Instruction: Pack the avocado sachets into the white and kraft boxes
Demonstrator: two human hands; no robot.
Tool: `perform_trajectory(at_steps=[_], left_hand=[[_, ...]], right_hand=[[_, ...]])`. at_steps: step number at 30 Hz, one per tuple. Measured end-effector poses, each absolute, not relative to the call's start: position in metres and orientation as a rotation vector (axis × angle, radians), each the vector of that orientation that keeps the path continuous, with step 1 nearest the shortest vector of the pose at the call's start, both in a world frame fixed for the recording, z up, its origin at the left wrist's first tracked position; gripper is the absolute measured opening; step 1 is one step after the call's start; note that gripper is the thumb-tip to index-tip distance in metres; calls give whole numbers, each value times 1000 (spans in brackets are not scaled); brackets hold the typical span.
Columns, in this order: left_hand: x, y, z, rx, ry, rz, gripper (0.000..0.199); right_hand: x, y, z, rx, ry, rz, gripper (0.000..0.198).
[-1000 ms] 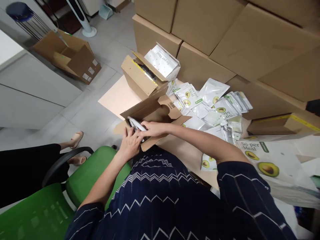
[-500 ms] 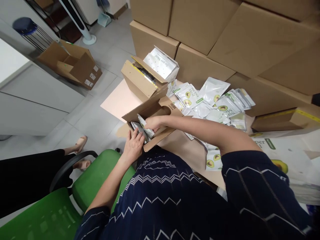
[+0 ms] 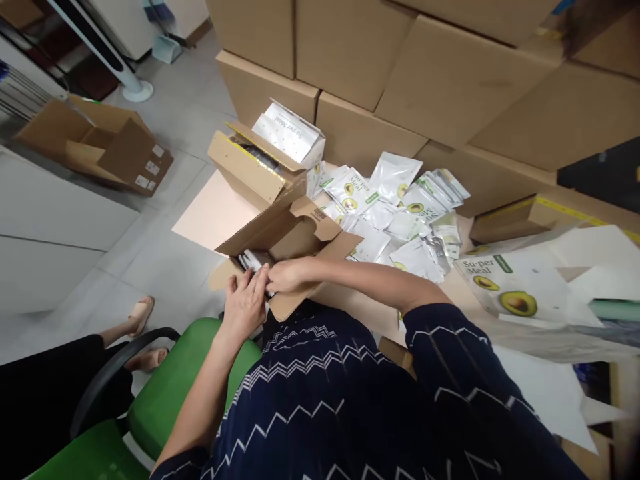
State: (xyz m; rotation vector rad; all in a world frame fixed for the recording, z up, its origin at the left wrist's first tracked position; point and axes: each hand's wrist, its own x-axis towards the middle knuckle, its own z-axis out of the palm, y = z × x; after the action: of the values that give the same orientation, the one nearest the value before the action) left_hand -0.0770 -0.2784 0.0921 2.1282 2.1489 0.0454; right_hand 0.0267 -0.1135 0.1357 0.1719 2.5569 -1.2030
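Observation:
An open cardboard box [image 3: 293, 247] lies in front of my body, with white pouches [image 3: 253, 260] standing packed at its left end. My left hand [image 3: 245, 303] rests over the near left edge of the box, fingers stretched out against the pouches. My right hand [image 3: 287, 275] reaches into the box from the right, its fingers curled at the pouches beside my left fingertips. Those right fingertips are mostly hidden. To the right of the box spreads a loose pile of Su-per Meal pouches [image 3: 395, 220] with avocado pictures.
Behind the pile, large cardboard boxes [image 3: 360, 53] are stacked. Another carton [image 3: 250, 167] and a white box [image 3: 290, 137] stand beyond my box. A white avocado-printed box [image 3: 520, 280] sits at right. A green chair [image 3: 170, 387] and another person's feet [image 3: 143, 317] are at left.
My right hand has moved down and left with the pouch, closer to my left hand, and pouches now sit deeper in the box. The camera view has shifted right.

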Motion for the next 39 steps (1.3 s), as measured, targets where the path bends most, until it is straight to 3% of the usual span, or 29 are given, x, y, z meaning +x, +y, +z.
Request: perform_trajectory(at_steps=[2, 4, 7, 9, 11, 14, 18, 21, 27, 32, 36, 39], left_hand=[[-79, -276, 93, 2139, 2129, 19, 65], [-78, -274, 93, 2148, 2121, -27, 56], [-75, -273, 95, 2151, 2128, -89, 54], [-74, -272, 96, 2149, 2133, -109, 55], [-73, -272, 96, 2143, 2132, -118, 57], [-72, -273, 95, 2133, 2131, -98, 57], [-71, -272, 94, 2119, 2144, -94, 55], [-69, -270, 96, 2107, 2139, -130, 54], [-68, -268, 99, 2111, 2138, -146, 54], [-69, -268, 97, 2146, 2139, -179, 52], [-69, -269, 96, 2136, 2146, -177, 52], [-68, -270, 96, 2106, 2156, -130, 52]], right_hand=[[58, -116, 158, 126, 2616, -1406, 26], [100, -110, 171, 221, 2678, -1827, 28], [173, -77, 153, 1147, 2680, -2369, 32], [217, -46, 114, 2102, 2481, -2191, 33], [250, -21, 66, 2621, 2104, -1699, 30], [270, -6, 8, 2622, 1831, -1160, 41], [263, -15, -24, 2649, 1772, -978, 63], [263, -21, -29, 2788, 1675, -1072, 65], [283, -29, -29, 2778, 1475, -1851, 31], [291, -34, -13, 2648, 1663, -2305, 49], [298, -29, 4, 2583, 1813, -2340, 54], [303, -24, 9, 2657, 1886, -2099, 50]])
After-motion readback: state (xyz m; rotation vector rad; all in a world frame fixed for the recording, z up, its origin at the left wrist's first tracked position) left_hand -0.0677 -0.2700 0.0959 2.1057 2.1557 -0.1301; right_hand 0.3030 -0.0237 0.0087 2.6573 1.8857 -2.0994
